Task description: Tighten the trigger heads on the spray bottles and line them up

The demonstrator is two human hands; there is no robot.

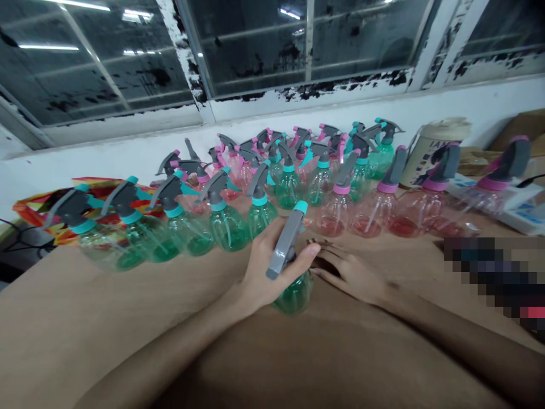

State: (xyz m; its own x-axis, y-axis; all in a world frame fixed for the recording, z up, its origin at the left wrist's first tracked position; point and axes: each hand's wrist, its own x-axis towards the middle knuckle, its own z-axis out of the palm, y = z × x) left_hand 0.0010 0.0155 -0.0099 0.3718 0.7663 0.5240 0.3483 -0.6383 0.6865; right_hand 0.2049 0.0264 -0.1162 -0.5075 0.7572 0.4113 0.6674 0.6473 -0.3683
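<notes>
A person's two bare hands reach over a wooden table, seen from above. The left hand has its fingers clamped around the neck of a green spray bottle, which stands on the table near the centre, closer to the viewer than the other bottles; its grey trigger head with a turquoise tip leans over the hand, and the fingers on the bottle's far side are hidden. The right hand lies low over the table just to the right, fingers slightly apart, their tips pointing at the bottle; whether they touch it, I cannot tell. Beyond, to the left, is a row of five green bottles with turquoise collars; to the right, four pink bottles with pink collars. Behind them is a crowded mixed group of bottles. A red-and-yellow bag lies at far left, a cream container stands at right, and paint-flecked windows fill the background.
</notes>
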